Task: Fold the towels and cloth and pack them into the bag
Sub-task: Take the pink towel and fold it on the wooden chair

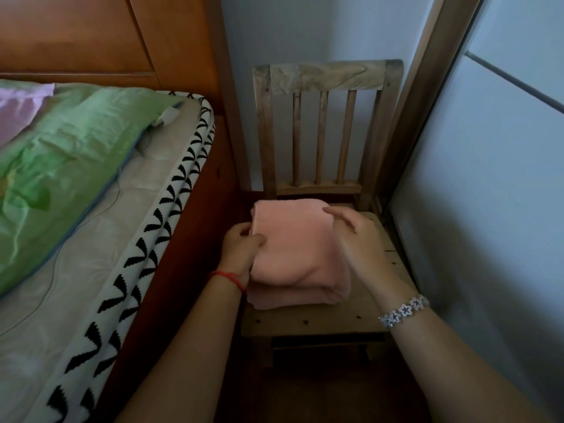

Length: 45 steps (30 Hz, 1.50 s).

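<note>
We see 1 pink towel (293,248) lying folded in several layers on the seat of a small wooden chair (305,319). It covers the left and middle of the seat, and its near edge stops short of the seat's front edge.

The left hand (241,245) grips the towel at its left edge. The thumb lies on top and the fingers curl round the side of the upper layers. A red string (229,276) circles that wrist.

The right hand (357,236) is blurred. It sits over the towel's right edge with the fingers stretched out and loosely spread, holding nothing. We cannot tell whether it touches the cloth. A flowered bracelet (404,309) sits on that wrist.

The chair has 3 slats in its back and stands in a corner. The wall (305,25) is behind it and a pale door (488,178) is on its right.

To the left, just beside the chair, is a bed with a wooden headboard (76,35). Its mattress (91,254) has a black-and-white patterned border. A green quilt (76,148) is bunched on top, and a thin cable (116,190) runs out from under the quilt across the mattress.
</note>
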{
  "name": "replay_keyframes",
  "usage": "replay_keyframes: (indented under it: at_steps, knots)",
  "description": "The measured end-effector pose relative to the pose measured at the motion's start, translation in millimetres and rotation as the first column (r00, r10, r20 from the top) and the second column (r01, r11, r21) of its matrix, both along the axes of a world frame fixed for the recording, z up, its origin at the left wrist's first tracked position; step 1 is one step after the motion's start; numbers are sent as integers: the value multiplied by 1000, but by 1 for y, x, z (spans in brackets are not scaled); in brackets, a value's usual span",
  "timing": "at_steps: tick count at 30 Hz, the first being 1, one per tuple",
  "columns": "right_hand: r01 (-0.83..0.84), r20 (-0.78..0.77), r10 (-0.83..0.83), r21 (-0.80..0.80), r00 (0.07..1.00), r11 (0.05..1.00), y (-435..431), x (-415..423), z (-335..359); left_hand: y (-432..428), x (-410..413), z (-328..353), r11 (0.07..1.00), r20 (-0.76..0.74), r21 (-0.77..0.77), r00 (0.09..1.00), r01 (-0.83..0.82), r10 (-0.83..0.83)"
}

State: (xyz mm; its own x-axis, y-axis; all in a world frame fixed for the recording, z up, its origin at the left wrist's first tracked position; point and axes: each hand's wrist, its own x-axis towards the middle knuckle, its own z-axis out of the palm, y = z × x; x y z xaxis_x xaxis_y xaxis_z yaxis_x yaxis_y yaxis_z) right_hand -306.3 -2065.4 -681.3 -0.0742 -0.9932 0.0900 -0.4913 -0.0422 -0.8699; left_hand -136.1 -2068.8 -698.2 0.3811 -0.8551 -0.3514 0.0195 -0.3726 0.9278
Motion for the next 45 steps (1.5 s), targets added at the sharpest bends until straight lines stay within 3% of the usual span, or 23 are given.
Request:
replay_keyframes:
  at_steps: [5, 8, 11, 17, 21, 26, 30, 32, 35, 38, 41, 45]
  knots:
    - [-178, -181, 213, 191, 960, 965, -8, -2, -24, 3, 12, -8, 997, 140, 62, 989, 36, -45]
    - [-276, -175, 341, 314, 924, 908, -5, -4, -41, 10, 16, -19, 991, 193, 103, 976, 80, -99]
    - [-294, -130, 361, 366, 923, 883, -3, -8, -48, 12, 17, -22, 987, 291, 87, 944, 135, -155]
    - [-284, -142, 312, 191, 939, 940, -5, 6, -31, 7, 3, -5, 974, 638, 51, 743, 222, -203]
    - [-324, -220, 386, 271, 896, 906, -5, 14, -38, 5, -2, -21, 886, 710, 209, 559, 414, -429]
    - [-290, -300, 382, 309, 874, 906, -7, 8, -50, 8, -4, -40, 865, 598, 251, 633, 434, -492]
    - [-259, -188, 323, 299, 928, 919, -8, 6, -46, 9, -4, -34, 938, 429, -16, 850, 345, -305]
    - [-261, -188, 328, 308, 926, 915, -5, 4, -47, 11, -3, -33, 957, 328, -68, 912, 282, -245]
    - [-269, -200, 341, 315, 919, 910, -3, 2, -50, 14, -5, -36, 950, 314, -18, 904, 312, -291]
    - [-254, -114, 299, 304, 947, 918, -4, 2, -46, 15, -6, -35, 972, 171, -57, 962, 227, -214]
    - [-125, -14, 134, 283, 991, 951, -6, 2, -43, 15, -5, -31, 988, 92, -52, 986, 145, -140]
    - [26, -13, -23, 365, 1000, 931, -5, 5, -40, 17, -3, -33, 995, 66, -32, 993, 98, -95]
